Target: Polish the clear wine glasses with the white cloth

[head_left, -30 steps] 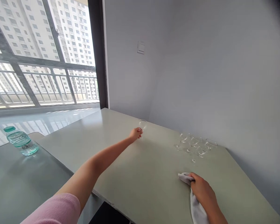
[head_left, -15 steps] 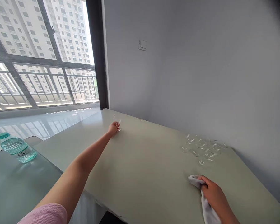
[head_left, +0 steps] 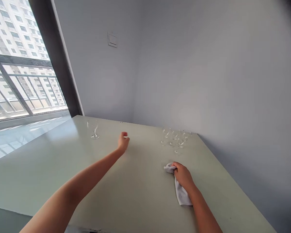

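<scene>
A stemmed clear glass (head_left: pixel 95 131) stands upright near the far left part of the pale table (head_left: pixel 135 181). To its right, my left hand (head_left: pixel 123 141) hovers over the table with its fingers apart and nothing in them. Closed on a light grey cloth (head_left: pixel 181 194), my right hand (head_left: pixel 183 174) is at the right of centre, and the cloth hangs down below it onto the table. Beyond that hand, several clear glasses (head_left: pixel 177 137) are grouped near the wall; their outlines overlap, so single ones are hard to tell apart.
A grey wall (head_left: pixel 196 64) with a white switch (head_left: pixel 113 39) runs behind the table. At the left are a window (head_left: pixel 24 81) with a railing outside and a dark frame (head_left: pixel 55 55). A darker surface (head_left: pixel 5 220) borders the table at the lower left.
My left hand has let go of the stemmed glass and moved right, away from it. The view has turned right, and the water bottle is out of sight. My right hand still holds the cloth.
</scene>
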### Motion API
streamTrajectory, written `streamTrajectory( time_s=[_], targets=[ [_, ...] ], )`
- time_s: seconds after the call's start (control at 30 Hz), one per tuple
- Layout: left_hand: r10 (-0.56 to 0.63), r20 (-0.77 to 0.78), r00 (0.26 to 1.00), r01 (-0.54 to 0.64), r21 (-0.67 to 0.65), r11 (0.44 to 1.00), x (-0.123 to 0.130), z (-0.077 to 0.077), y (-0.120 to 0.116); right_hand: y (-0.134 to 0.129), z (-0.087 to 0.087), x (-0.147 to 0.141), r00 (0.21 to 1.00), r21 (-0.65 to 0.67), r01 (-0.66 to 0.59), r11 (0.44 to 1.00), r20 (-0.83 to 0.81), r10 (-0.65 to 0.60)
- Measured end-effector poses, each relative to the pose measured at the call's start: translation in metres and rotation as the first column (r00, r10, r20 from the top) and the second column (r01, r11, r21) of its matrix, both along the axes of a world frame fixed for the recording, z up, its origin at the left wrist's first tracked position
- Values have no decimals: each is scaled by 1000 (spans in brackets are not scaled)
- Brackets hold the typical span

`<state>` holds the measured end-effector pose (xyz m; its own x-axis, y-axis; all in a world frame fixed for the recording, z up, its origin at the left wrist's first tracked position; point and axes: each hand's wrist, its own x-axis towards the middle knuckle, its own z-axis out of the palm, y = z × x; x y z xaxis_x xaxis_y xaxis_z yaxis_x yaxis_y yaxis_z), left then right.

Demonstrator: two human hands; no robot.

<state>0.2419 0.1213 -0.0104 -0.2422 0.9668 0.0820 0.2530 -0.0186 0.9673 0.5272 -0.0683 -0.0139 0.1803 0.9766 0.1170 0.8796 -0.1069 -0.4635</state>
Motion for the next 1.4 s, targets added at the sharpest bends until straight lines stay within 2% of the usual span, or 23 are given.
streamTrajectory(
  time_s=[0.13,0.2,0.3,0.4,0.47,0.6,0.7,0.77,0.83,0.93,1.07,1.17,1.27,1.4],
  targets=[
    [-300,87,950,308,-104,946,99,-7,-4,-1,0,0,1000,19,3,1000,-15,-3],
    [-383,140,913,402,-144,904,140,-9,-6,-1,1,-1,1000,30,4,1000,-22,-4],
    [-439,199,876,472,-177,863,189,-10,-7,-1,3,-1,1000,47,2,999,-11,-1],
    [-448,226,865,489,-181,853,222,-10,-7,0,4,-1,1000,56,0,998,-6,1],
    [-449,232,863,491,-173,854,234,-10,-7,0,5,-1,1000,58,1,998,-7,-1],
    [-437,222,871,475,-161,865,235,-7,-7,-2,5,-1,1000,54,12,998,-11,-12],
    [-427,204,881,459,-142,877,214,-3,-8,-2,5,0,1000,44,23,999,-12,-22],
    [-422,192,886,448,-121,886,187,0,-8,-1,5,0,999,36,34,999,-12,-34],
    [-410,178,895,430,-97,898,149,3,-7,-1,6,-1,999,28,47,999,-10,-46],
    [-362,151,920,374,-63,925,77,8,-8,-2,8,-3,999,13,41,999,-15,-41],
    [-233,105,967,238,-33,971,-28,11,-19,-3,5,-2,1000,-14,30,999,-7,-31],
    [-120,78,990,123,-27,992,-95,10,-28,-2,-1,2,998,-23,50,998,31,-49],
    [-17,68,998,19,-28,999,-145,6,-31,0,-7,6,997,-43,61,997,54,-59],
    [64,79,995,-62,-34,998,-185,1,-23,1,-9,7,994,-107,105,989,48,-101]
  ],
)
